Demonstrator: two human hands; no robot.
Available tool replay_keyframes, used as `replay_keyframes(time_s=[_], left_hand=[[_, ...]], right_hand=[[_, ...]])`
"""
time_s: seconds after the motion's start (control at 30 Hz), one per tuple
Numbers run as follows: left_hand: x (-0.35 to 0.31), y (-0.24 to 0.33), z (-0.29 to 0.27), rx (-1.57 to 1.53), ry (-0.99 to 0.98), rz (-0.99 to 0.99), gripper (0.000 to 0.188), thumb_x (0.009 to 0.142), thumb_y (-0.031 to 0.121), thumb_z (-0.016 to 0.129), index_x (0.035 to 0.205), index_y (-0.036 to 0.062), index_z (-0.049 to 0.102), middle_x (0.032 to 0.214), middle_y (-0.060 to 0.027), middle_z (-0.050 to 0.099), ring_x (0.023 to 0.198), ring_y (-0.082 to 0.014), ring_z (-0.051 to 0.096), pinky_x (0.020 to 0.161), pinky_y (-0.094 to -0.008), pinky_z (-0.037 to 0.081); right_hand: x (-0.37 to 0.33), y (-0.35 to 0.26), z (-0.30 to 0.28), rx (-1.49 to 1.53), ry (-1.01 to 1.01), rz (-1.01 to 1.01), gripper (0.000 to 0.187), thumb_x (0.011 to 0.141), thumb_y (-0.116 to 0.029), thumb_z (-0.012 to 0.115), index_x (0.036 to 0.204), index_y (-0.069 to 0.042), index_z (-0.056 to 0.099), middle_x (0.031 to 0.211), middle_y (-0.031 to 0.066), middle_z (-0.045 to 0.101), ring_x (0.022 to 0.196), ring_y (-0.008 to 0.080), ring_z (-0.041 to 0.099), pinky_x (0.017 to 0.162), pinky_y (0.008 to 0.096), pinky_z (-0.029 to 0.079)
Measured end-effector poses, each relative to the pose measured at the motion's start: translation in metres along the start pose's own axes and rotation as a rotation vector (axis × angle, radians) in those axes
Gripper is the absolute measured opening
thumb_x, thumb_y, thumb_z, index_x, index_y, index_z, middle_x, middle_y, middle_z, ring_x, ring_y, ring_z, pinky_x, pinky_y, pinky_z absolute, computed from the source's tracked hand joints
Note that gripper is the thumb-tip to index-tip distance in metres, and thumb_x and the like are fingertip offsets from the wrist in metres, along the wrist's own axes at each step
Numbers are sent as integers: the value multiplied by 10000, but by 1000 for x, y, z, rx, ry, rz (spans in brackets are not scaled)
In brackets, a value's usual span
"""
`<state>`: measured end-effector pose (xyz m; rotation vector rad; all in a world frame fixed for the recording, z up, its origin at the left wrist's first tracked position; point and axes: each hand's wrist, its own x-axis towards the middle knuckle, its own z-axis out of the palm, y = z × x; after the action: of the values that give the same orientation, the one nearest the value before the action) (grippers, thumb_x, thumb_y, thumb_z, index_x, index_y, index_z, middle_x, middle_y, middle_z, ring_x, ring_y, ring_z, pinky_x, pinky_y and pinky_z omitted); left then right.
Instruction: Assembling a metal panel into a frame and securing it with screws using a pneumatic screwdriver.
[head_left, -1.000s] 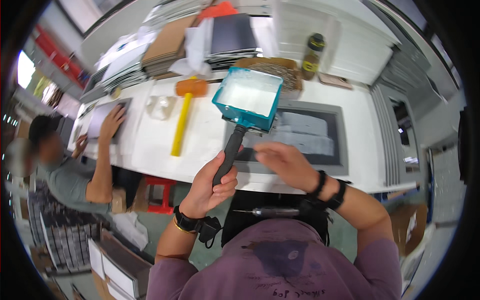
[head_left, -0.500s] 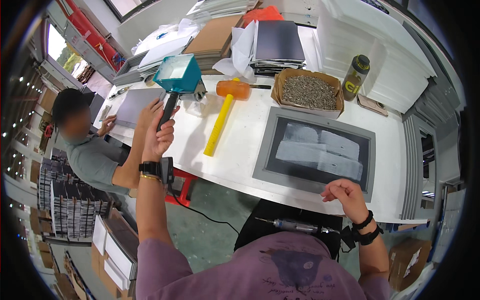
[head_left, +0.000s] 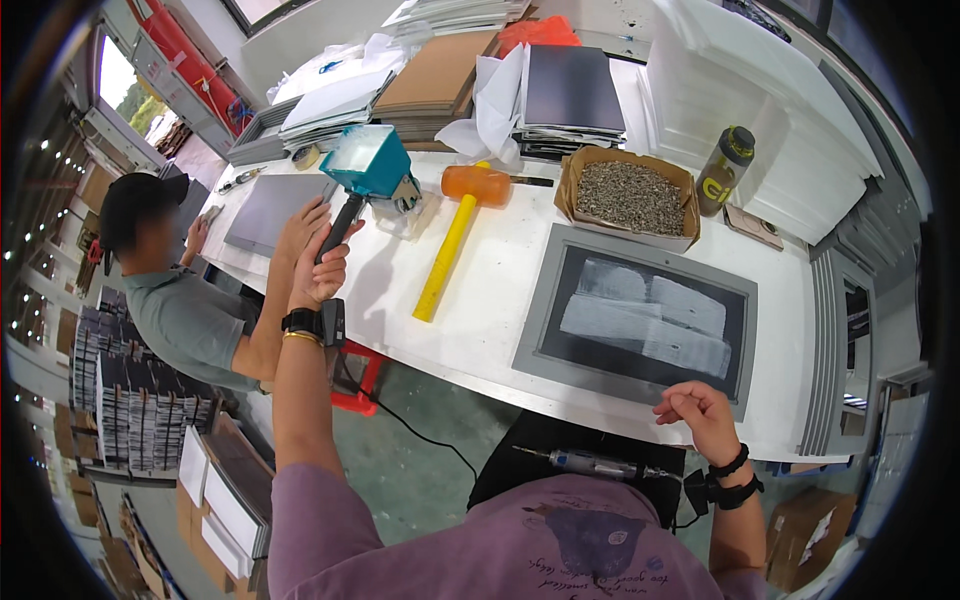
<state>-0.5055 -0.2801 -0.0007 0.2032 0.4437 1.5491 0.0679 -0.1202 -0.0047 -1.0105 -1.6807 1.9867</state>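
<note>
My left hand [head_left: 328,268] is closed round the black handle of a teal box-shaped glue spreader [head_left: 380,165]. White material fills its raised hopper, above the left part of the table. My right hand [head_left: 703,415] hovers by the table's front edge, fingers loosely bent and apart, with nothing visible in it. Just beyond it lies a dark rectangular panel [head_left: 578,345] with a raised grey frame [head_left: 530,345]. Whitish streaked patches [head_left: 640,310] coat much of the panel's middle. A co-worker's hand [head_left: 298,232] is beside my left hand, near a grey sheet [head_left: 262,218].
A mallet [head_left: 440,265] with orange head and yellow handle lies mid-table. Behind the panel stand a carton of grey-brown granules [head_left: 630,197], a bottle [head_left: 727,165] and a phone [head_left: 752,228]. Stacked sheets [head_left: 565,90] line the back. A pen-shaped power tool [head_left: 590,464] lies near my lap.
The view has shifted slightly, moving the table things a little right and down. The co-worker's head has turned. My left hand keeps hold of the spreader; my right hand stays by the frame.
</note>
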Motion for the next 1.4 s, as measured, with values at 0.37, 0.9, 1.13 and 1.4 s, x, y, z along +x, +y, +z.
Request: replay_keyframes(time_s=[0.37,0.9,1.13,1.4], left_hand=[[8,-3,-22,-83,47,-36,526,967,328,336,1364,3,219,609,-20,394,388,-50,340,341,-167,311],[103,-50,88,1724,741,1035,292,838,241,619,722,-20,561,612,-66,574,563,-92,506,515,-252,403],[222,-58,103,2106,811,911,356,856,311,531,699,-8,540,674,-183,588,652,-365,564,596,-409,445],[292,-15,52,2457,1099,706,297,824,248,545,983,-2,520,1021,-179,564,1019,-320,531,803,-447,459]], right_hand=[[1,11,-7,12,23,-8,188,900,-131,512,985,28,568,840,141,646,751,183,635,709,289,516],[-17,7,-30,25,177,-73,169,897,-112,490,934,29,574,745,119,639,695,181,635,676,284,518],[-38,6,-45,-61,264,-44,156,890,-99,501,930,31,578,736,126,644,695,178,633,674,274,499],[-69,26,-64,-91,482,90,185,884,-130,506,890,42,574,685,127,633,633,187,627,634,275,500]])
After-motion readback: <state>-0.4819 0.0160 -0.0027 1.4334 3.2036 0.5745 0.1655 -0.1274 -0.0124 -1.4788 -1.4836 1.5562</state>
